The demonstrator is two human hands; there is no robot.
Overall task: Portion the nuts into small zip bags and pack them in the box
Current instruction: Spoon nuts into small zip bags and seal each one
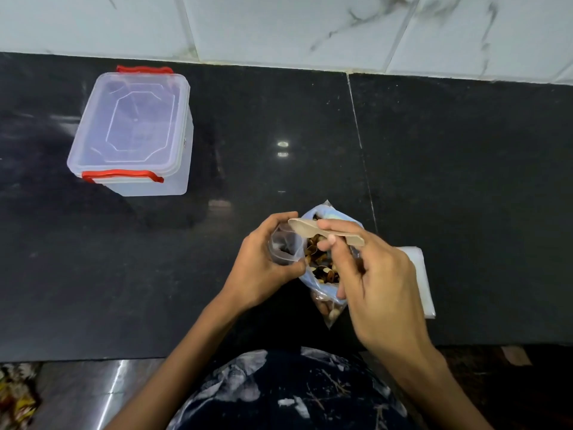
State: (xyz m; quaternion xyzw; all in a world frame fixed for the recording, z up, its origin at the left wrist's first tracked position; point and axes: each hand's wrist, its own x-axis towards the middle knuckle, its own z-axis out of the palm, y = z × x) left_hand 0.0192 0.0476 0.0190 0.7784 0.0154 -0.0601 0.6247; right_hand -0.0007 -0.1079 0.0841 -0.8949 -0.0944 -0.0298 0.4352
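Black polished bench (279, 125), marble-look wall tiles (279, 26) behind. Far left: clear plastic box (130, 131), lid on, red clips at near and far ends. Near centre: left hand (263, 265) grips small zip bag (283, 243), mouth held open. Right hand (372, 274) pinches wooden spoon (325, 232) over large open bag of nuts (324, 268), which sits between both hands and is partly hidden by them. Stack of empty bags (418, 274) just right, behind the right hand.
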